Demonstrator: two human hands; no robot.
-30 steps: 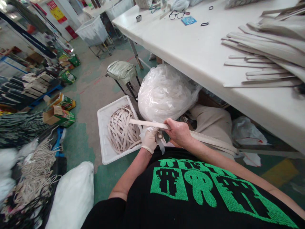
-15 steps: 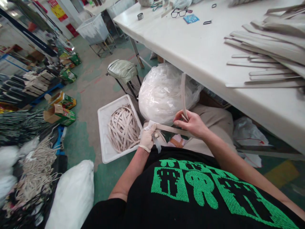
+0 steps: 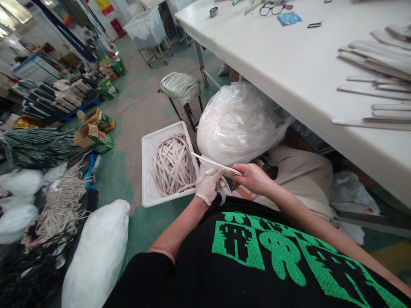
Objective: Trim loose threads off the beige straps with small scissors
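A long flat beige strap (image 3: 214,163) is pinched in my bare right hand (image 3: 254,179), one end pointing left over the tub's edge. My left hand (image 3: 208,186), in a pale glove, is closed around part of the strap, close beside the right; its fingertips are partly hidden. A greyish strip hangs below the left fingers. To the left, a white plastic tub (image 3: 146,179) holds a tangled heap of beige strap (image 3: 175,164), with a length running over its right side toward my left hand.
A large clear bag (image 3: 237,124) of white material bulges ahead, beside a padded stool (image 3: 180,87). The white table (image 3: 289,64) on the right bears cut straps (image 3: 379,90), glasses (image 3: 271,9) and a tape roll (image 3: 213,12). A white sack (image 3: 96,252) lies at lower left.
My right hand has moved in toward the left. The strap end it holds has swung from upright to nearly level, pointing left. The view has shifted a little left.
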